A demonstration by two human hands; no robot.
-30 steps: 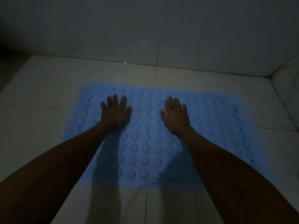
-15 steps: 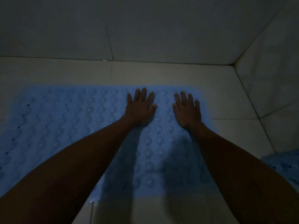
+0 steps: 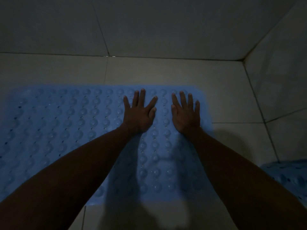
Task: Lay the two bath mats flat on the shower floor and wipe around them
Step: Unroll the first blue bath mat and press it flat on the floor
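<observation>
A blue bath mat [image 3: 66,130] with rows of round bumps lies flat on the pale tiled shower floor [image 3: 166,72], reaching from the left edge of the view to past the middle. My left hand [image 3: 138,113] presses flat on the mat near its right end, fingers spread. My right hand [image 3: 186,113] presses flat beside it, close to the mat's right edge. A second blue mat [image 3: 289,176] shows only as a corner at the lower right, past my right forearm.
Tiled walls [image 3: 149,25] rise behind the floor and on the right, meeting in a corner at the upper right. Bare floor tiles lie between the mat and both walls. The light is dim and my arms cast shadows on the mat.
Both hands have slid from the mat's middle to its right end, still pressed flat. The view swung right, bringing in the wall corner and the second mat's corner.
</observation>
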